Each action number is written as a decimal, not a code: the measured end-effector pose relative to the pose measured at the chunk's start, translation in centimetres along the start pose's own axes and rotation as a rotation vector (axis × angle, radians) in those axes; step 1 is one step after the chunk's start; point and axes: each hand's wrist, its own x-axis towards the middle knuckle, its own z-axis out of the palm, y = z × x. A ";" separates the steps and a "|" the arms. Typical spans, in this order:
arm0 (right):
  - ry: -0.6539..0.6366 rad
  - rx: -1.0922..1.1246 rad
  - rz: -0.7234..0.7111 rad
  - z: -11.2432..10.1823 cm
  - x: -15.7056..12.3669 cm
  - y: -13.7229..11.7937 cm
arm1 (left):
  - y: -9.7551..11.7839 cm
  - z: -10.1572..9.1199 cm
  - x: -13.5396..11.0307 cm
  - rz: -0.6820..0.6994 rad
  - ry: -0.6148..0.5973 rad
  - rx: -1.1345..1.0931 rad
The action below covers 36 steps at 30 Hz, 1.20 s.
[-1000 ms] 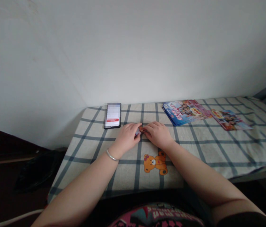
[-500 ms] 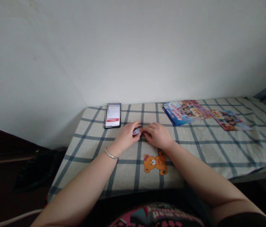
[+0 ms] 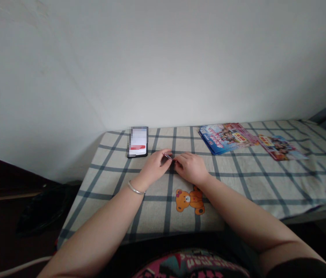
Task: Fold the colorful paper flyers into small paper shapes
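Note:
Between my hands is a small folded piece of printed paper (image 3: 168,156), seen nearly edge-on, with much of it hidden by the fingers. My left hand (image 3: 154,164) pinches its left side between thumb and fingers. At the other end, my right hand (image 3: 191,166) has its curled fingertips closed on the paper's right edge. Both hands rest low over the checked tablecloth (image 3: 154,208), just above a printed orange bear (image 3: 190,200) on the cloth.
A phone (image 3: 138,141) with a lit screen lies beyond my left hand. Colourful printed leaflets (image 3: 223,137) lie stacked at the back right, and another leaflet (image 3: 281,147) is beside them. A white wall (image 3: 163,61) rises behind the table. A black plastic bag (image 3: 45,208) is at lower left.
The paper has turned from showing its pale printed face to lying nearly edge-on. My right hand has shifted slightly down, its fingers more curled.

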 end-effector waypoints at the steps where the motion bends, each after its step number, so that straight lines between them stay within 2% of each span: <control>1: -0.001 -0.001 0.009 0.0 0.0 -0.1 | 0.1 0.0 0.0 0.001 0.006 0.012; 10: -0.010 0.000 0.032 -0.2 0.1 -0.8 | 0.2 0.4 -0.1 -0.015 0.044 0.045; 21: 0.050 0.204 0.114 0.4 0.4 0.0 | 0.3 0.4 0.0 0.028 0.038 0.091; 36: 0.127 0.353 0.229 1.3 0.6 1.8 | 1.1 0.4 -0.6 0.171 -0.017 0.291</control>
